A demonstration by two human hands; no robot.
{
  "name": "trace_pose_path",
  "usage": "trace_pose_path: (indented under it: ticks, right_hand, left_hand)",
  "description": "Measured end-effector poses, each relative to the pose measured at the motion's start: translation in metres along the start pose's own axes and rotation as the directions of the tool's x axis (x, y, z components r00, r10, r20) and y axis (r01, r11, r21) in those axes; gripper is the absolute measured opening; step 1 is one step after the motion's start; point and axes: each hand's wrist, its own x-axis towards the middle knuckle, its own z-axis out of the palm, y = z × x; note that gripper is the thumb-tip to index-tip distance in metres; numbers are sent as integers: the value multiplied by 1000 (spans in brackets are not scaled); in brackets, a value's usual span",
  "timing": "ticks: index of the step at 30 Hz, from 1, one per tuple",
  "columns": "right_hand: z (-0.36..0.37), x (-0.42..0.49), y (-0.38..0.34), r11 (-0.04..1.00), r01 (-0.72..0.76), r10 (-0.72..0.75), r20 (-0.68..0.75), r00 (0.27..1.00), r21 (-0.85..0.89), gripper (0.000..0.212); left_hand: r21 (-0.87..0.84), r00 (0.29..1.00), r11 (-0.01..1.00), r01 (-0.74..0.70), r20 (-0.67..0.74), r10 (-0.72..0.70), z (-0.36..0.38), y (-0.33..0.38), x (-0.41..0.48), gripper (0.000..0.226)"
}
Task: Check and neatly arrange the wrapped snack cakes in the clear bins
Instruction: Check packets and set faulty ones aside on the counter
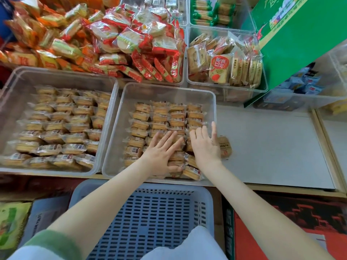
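Blue basket sits nearest; beyond, left hand and right hand lie spread flat on snack cakes; excess force may crush cakes or skew rows.

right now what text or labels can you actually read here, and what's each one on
"红枣": red print on the upright packet at upper right; its other characters are blurred.
Green carton: white characters, cut off, unreadable.
Snack cakes: barcodes and dark labels, too small to read.
Lone packet on the shelf: label blurred.
Red carton: sideways characters, blurred.
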Motion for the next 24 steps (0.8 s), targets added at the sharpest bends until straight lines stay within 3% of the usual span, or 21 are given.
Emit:
trace_pose_path:
  ticks: [2, 5, 7, 9, 12, 17, 24]
  right_hand:
    - [1, 5, -4, 999, -53, 53, -12, 999, -10, 60]
    - [4, 3, -10, 999, -45, 47, -73, 996, 31, 51]
    - [3, -7, -11, 982, 41, -25, -90, 996, 186, 47]
    - [3, -21, -10, 937, 111, -122, 14, 992, 331, 46]
    - [2, -26, -5, 944, 154, -211, 176, 962, 291, 37]
    - [3, -16, -1, 922, 209, -322, 346, 881, 326, 58]
    - [-9, -35, -3, 920, 203, -282, 207, 937, 335, 31]
  left_hand:
    - [5, 1000, 1000, 5, 9, -5, 1, 0, 0, 92]
    - [11, 1000, 1000, 3, 27, -4, 0, 0, 0, 93]
    - [14, 999, 1000, 2, 35, -2, -2, 0, -1, 93]
    - [15, 999, 1000, 4, 39, -5, -4, -2, -4, 93]
    - [38, 999, 999, 24, 28, -25, -10, -6, -11, 94]
    - [52, 996, 997, 64, -65, -61, -22, -7, -32, 82]
    - [72, 957, 987, 140, -266, -116, -31, 0, -68, 76]
